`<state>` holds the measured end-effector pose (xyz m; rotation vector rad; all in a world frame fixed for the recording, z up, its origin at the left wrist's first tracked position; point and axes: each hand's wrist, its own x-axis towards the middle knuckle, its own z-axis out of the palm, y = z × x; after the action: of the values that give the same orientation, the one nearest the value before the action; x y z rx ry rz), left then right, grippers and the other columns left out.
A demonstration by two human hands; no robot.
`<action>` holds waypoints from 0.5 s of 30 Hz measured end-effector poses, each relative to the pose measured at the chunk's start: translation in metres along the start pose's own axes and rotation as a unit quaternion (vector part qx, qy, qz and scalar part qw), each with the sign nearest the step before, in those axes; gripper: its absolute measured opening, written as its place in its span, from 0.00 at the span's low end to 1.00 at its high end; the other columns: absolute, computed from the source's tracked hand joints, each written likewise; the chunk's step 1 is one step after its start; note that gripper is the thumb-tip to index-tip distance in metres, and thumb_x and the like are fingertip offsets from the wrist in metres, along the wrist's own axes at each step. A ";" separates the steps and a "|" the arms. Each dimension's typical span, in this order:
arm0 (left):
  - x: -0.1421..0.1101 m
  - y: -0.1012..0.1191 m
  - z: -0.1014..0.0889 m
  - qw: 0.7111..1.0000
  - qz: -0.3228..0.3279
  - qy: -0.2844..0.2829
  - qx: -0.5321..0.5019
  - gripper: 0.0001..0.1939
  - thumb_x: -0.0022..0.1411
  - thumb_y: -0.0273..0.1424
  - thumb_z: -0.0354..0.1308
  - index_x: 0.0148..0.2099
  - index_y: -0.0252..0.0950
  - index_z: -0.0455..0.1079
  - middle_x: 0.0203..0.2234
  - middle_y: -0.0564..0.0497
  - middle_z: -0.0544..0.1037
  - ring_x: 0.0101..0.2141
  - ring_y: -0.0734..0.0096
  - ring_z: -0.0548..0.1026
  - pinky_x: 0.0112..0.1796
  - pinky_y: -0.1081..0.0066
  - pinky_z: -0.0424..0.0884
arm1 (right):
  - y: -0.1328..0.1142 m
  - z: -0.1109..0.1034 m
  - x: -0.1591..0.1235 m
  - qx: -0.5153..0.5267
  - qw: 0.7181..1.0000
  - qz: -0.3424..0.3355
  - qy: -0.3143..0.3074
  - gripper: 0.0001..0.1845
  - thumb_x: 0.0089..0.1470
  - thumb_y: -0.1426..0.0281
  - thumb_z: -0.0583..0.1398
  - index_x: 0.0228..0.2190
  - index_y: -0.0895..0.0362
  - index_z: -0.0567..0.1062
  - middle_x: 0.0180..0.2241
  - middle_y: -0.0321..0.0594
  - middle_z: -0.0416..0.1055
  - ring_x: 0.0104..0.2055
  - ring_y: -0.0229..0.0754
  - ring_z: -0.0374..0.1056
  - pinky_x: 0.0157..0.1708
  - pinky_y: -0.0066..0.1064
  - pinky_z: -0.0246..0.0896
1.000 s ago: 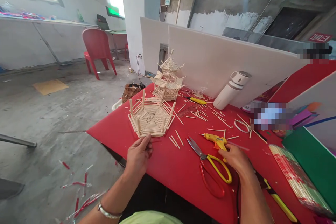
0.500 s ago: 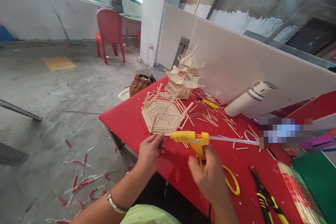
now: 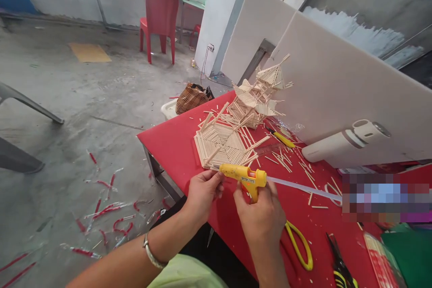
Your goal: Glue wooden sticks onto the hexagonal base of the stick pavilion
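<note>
My right hand (image 3: 261, 216) is wrapped round the grip of a yellow hot glue gun (image 3: 238, 172), whose nozzle points left. A long clear glue stick (image 3: 303, 188) runs out of its back end. My left hand (image 3: 204, 191) is closed in a pinch right at the nozzle, by the near edge of a six-sided panel (image 3: 221, 144) built of thin wooden sticks. What the pinch holds is hidden by the fingers. Short stick posts stand up from the panel's corners. Behind it rises a tiered stick pagoda (image 3: 259, 94).
On the red table (image 3: 168, 139) lie loose sticks (image 3: 281, 159), a yellow cutter (image 3: 283, 139), yellow-handled scissors (image 3: 300, 247), pliers (image 3: 337, 256) and a bundle of sticks (image 3: 380, 256). A white bottle (image 3: 337, 144) lies tilted near a white board (image 3: 337, 85). Red plastic scraps (image 3: 111, 207) litter the floor.
The camera view has shifted, so the table and pagoda sit farther right. My right hand and the glue gun have tilted slightly; both hands remain close together at the nozzle.
</note>
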<state>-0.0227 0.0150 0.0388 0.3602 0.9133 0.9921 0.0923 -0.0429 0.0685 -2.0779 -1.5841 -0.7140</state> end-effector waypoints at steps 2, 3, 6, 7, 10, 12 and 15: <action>0.000 0.000 -0.001 1.000 0.001 -0.003 -0.002 0.19 0.40 0.42 0.72 0.25 0.31 0.73 0.12 0.55 0.69 0.13 0.81 0.63 0.17 0.77 0.55 | 0.000 0.000 0.000 -0.007 1.000 0.001 -0.003 0.15 0.53 0.59 0.60 0.33 0.59 0.75 0.39 0.48 0.77 0.33 0.48 0.74 0.27 0.34 0.60; 0.000 0.000 -0.001 1.000 0.002 -0.005 -0.002 0.19 0.41 0.41 0.72 0.25 0.31 0.73 0.12 0.55 0.69 0.13 0.81 0.63 0.17 0.77 0.55 | 0.000 0.001 0.000 -0.009 1.000 0.000 -0.004 0.14 0.53 0.59 0.60 0.33 0.58 0.75 0.39 0.47 0.77 0.32 0.48 0.74 0.27 0.33 0.60; 0.000 0.000 -0.001 1.000 0.001 -0.009 -0.004 0.18 0.41 0.41 0.72 0.24 0.31 0.72 0.12 0.55 0.70 0.13 0.81 0.64 0.18 0.77 0.56 | 0.000 0.001 0.001 -0.011 1.000 -0.006 -0.003 0.13 0.53 0.60 0.60 0.32 0.58 0.74 0.37 0.46 0.77 0.32 0.47 0.73 0.26 0.33 0.58; 0.001 0.000 -0.001 1.000 0.001 -0.010 -0.005 0.18 0.41 0.41 0.72 0.24 0.32 0.72 0.12 0.55 0.70 0.13 0.81 0.64 0.18 0.77 0.56 | 0.000 0.001 0.001 -0.011 1.000 -0.007 -0.003 0.13 0.53 0.60 0.60 0.32 0.58 0.74 0.37 0.46 0.76 0.32 0.47 0.73 0.26 0.33 0.58; 0.001 0.000 -0.001 1.000 0.003 -0.009 -0.005 0.17 0.42 0.40 0.71 0.24 0.32 0.72 0.12 0.55 0.69 0.13 0.81 0.63 0.17 0.77 0.55 | -0.001 0.001 0.000 -0.017 1.000 -0.004 -0.005 0.13 0.52 0.60 0.60 0.32 0.58 0.74 0.37 0.46 0.76 0.31 0.46 0.73 0.25 0.33 0.57; 0.001 0.000 -0.001 1.000 0.005 -0.009 -0.002 0.16 0.43 0.39 0.70 0.24 0.32 0.72 0.12 0.55 0.69 0.13 0.81 0.63 0.17 0.77 0.55 | 0.000 0.001 0.000 -0.019 1.000 -0.001 -0.009 0.12 0.52 0.60 0.60 0.32 0.57 0.74 0.38 0.46 0.76 0.31 0.46 0.72 0.25 0.33 0.56; 0.001 0.001 -0.002 1.000 0.004 -0.011 0.001 0.15 0.43 0.39 0.70 0.24 0.32 0.71 0.12 0.55 0.69 0.13 0.80 0.63 0.17 0.77 0.55 | 0.000 0.002 -0.001 -0.019 1.000 -0.005 -0.014 0.12 0.52 0.61 0.60 0.32 0.57 0.74 0.38 0.46 0.76 0.31 0.46 0.73 0.25 0.32 0.56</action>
<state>-0.0243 0.0158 0.0381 0.3758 0.8944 0.9922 0.0924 -0.0423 0.0663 -2.1183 -1.6081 -0.7274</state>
